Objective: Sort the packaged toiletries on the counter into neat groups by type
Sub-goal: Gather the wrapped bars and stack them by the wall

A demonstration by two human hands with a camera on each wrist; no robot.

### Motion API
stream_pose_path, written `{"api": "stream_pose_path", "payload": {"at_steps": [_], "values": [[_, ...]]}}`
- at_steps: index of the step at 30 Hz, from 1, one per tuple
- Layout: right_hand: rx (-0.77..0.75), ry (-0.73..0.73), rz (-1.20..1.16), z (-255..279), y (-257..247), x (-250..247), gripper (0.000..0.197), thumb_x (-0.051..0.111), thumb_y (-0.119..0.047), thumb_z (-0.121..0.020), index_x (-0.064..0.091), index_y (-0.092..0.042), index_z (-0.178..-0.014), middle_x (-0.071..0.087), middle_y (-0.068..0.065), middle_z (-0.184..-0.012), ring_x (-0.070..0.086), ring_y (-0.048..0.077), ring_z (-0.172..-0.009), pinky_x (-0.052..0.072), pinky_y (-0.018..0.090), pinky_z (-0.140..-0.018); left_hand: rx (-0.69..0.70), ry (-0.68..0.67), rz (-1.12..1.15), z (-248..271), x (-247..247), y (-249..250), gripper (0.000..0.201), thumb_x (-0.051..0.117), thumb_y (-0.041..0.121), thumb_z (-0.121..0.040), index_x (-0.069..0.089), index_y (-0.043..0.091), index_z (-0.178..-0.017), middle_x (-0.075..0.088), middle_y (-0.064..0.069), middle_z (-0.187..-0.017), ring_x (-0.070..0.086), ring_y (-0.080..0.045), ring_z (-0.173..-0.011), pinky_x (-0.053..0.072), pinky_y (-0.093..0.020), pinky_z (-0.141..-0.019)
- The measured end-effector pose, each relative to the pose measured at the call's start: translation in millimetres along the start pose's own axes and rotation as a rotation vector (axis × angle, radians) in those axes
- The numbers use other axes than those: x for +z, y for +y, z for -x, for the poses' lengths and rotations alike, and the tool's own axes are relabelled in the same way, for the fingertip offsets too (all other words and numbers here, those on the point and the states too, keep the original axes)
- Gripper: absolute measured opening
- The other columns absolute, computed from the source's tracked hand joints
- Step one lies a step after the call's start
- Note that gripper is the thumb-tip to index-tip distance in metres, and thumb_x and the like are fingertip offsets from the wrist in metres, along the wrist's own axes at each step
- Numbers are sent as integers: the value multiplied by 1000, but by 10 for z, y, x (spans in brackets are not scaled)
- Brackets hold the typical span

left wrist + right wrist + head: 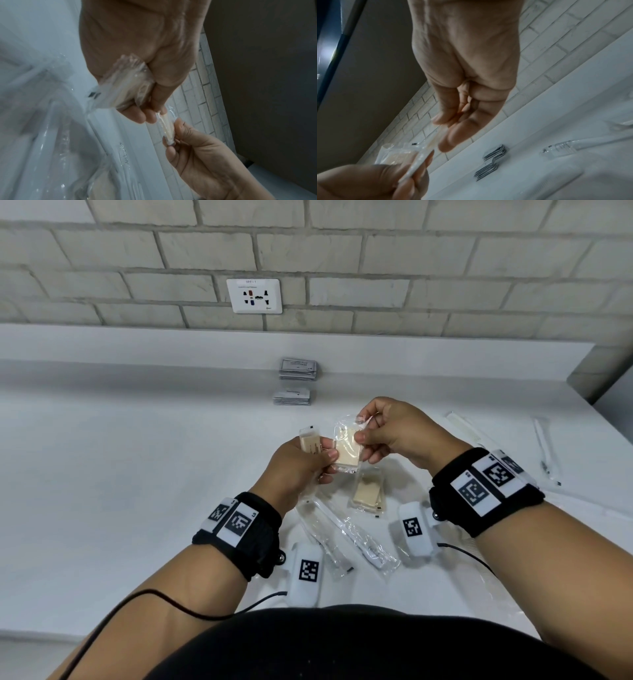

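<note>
Above the white counter (137, 474) my left hand (308, 460) grips a small stack of clear-wrapped beige soap bars (310, 444), seen edge-on in the left wrist view (123, 86). My right hand (380, 433) pinches the top of one more wrapped beige soap (347, 450), whose lower end my left thumb also holds. In the right wrist view that soap (418, 159) shows edge-on below the right fingers (453, 136). Another wrapped soap packet (368, 491) lies on the counter under the hands.
Two stacks of grey sachets (298, 368) (292, 397) sit near the back ledge. Clear-wrapped toothbrushes (356, 539) lie near my body. A wrapped comb (466, 429) and a thin wrapped item (546, 453) lie at the right. A wall socket (254, 296) is behind.
</note>
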State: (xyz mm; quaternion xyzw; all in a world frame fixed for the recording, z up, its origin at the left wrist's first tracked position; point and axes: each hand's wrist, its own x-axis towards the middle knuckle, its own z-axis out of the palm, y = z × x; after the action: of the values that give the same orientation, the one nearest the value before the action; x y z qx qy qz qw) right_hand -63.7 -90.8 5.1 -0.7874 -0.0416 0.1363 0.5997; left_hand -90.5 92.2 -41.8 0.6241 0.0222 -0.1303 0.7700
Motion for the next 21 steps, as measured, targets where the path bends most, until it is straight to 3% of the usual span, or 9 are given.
{"api": "stream_pose_path", "payload": {"at_steps": [4, 11, 14, 17, 19, 21], "values": [[-27, -78, -26, -5, 18, -35, 44, 66, 15, -78, 57, -12, -113, 56, 8, -70, 63, 20, -55, 53, 25, -50, 4, -4, -1, -6, -1, 9, 10, 59, -5, -88, 58, 5, -90, 57, -9, -73, 58, -14, -56, 50, -25, -56], [-17, -45, -55, -21, 83, -35, 27, 63, 9, -85, 61, -10, -105, 54, 6, -68, 62, 23, -57, 52, 27, -48, -17, -22, -49, -28, -33, 48, 12, 64, -3, -86, 62, 6, -93, 60, -5, -69, 58, -15, -57, 52, -26, -59], [67, -8, 14, -51, 137, -101, 25, 64, 9, -83, 57, -7, -100, 59, 10, -63, 63, 23, -52, 52, 28, -47, -101, -52, 44, -32, -60, 30, 15, 58, 3, -91, 57, 5, -106, 60, -9, -80, 59, -20, -65, 51, -31, -64], [240, -39, 127, -50, 245, -130, 25, 62, 13, -82, 54, -6, -98, 63, 18, -60, 62, 23, -47, 54, 28, -47, -208, -95, 249, -56, -172, 4, 30, 49, -1, -89, 48, 5, -118, 65, -18, -99, 63, -33, -85, 53, -48, -83], [338, -44, 262, -56, 375, -99, 25, 63, 13, -82, 54, -7, -94, 64, 15, -54, 62, 22, -43, 53, 29, -45, -226, -147, 334, -58, -241, -17, 40, 51, -6, -80, 48, 4, -119, 66, -21, -112, 63, -38, -96, 51, -57, -87], [362, -27, 486, -54, 459, -58, 22, 68, 5, -80, 56, -9, -92, 63, 7, -52, 59, 19, -42, 52, 29, -47, -206, -192, 349, -34, -268, -20, 38, 56, -8, -81, 50, 1, -118, 65, -23, -115, 63, -41, -99, 52, -57, -85]]}}
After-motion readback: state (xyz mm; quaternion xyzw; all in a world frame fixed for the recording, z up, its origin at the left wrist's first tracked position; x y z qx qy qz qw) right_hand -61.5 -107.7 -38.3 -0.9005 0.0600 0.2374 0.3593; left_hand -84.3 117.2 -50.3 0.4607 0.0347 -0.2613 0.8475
